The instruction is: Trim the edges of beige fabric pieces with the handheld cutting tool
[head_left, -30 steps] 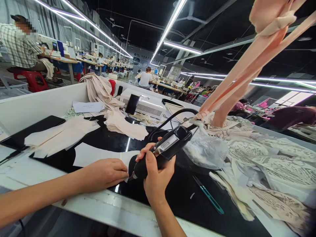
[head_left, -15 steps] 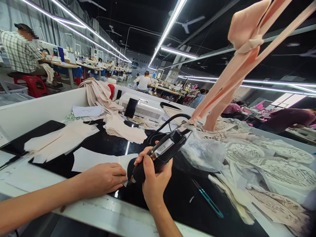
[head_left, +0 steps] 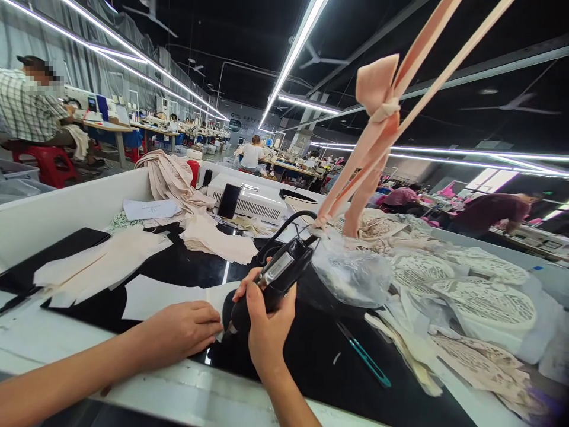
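Reaching in over near edge of desk, left of teal snips. Holding left hand palm-down, fingers together, bent onto right end of white piece; cannot tell if pinching. Clenching right hand around black handheld tool, thumb along it, just in from middle of near edge. Pointing it down-left toward left fingertips, long axis slanting back-right toward far edge. Beyond: 2 cream stacks, nearer toward left edge; plastic bag right of tool; white vented box at far edge.
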Tool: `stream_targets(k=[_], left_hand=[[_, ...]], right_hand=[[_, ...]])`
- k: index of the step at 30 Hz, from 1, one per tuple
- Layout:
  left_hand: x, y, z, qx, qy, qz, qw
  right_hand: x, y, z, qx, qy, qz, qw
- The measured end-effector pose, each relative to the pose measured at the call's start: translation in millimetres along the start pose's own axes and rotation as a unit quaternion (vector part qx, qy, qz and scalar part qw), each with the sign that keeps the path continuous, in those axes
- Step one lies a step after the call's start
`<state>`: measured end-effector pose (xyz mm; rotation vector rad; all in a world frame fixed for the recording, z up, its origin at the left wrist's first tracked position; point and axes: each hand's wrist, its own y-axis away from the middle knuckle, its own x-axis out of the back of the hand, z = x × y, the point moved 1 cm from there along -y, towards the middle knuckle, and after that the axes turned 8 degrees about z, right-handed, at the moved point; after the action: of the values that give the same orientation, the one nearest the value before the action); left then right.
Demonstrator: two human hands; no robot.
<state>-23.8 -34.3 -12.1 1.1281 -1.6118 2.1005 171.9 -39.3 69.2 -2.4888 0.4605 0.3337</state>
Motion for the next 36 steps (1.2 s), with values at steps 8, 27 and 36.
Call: stream_targets(k=[8, 27, 36], left_hand=[[0.0, 1.0, 0.3, 0.004, 0.006, 0.006, 1.000], [2.3, -3.2, -2.2, 0.001, 0.005, 0.006, 1.000], [0.3, -11.1, -9.7, -0.038, -0.019, -0.007, 0.999]], right_hand=[[-1.1, -0.4, -1.3, 0.001, -0.001, 0.000, 1.000], [-1.0, -4.0, 1.4, 0.006, -0.011, 0.032, 0.999], [-0.4, -15.4, -1.5, 0.010, -0.018, 0.066, 0.998]])
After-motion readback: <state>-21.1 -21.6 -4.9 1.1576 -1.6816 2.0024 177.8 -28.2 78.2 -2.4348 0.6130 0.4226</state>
